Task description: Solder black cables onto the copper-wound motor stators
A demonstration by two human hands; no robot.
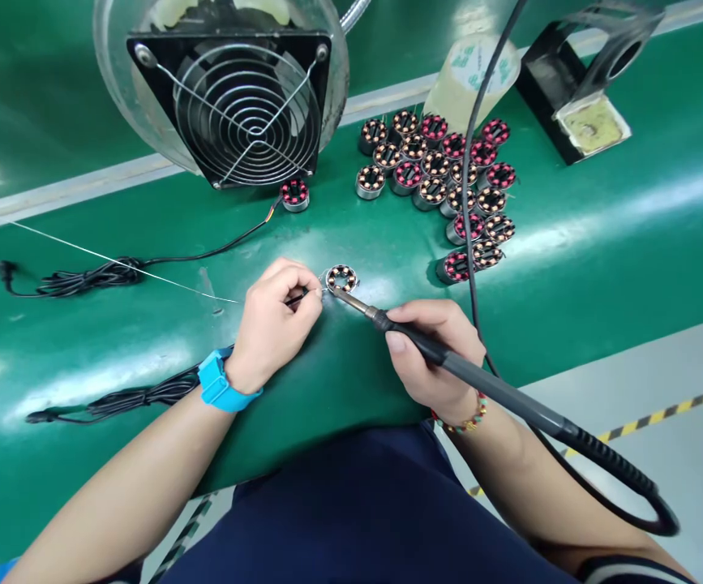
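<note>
The left hand (278,318) pinches thin wire at the stator coil (342,279) on the table (381,365); the right hand (436,353) grips the soldering iron (412,334). A slipping tip could scorch nearby windings or burn those close fingertips.

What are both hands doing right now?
Left hand: closed, pinching a thin black cable.
Right hand: closed around a soldering iron.
</note>
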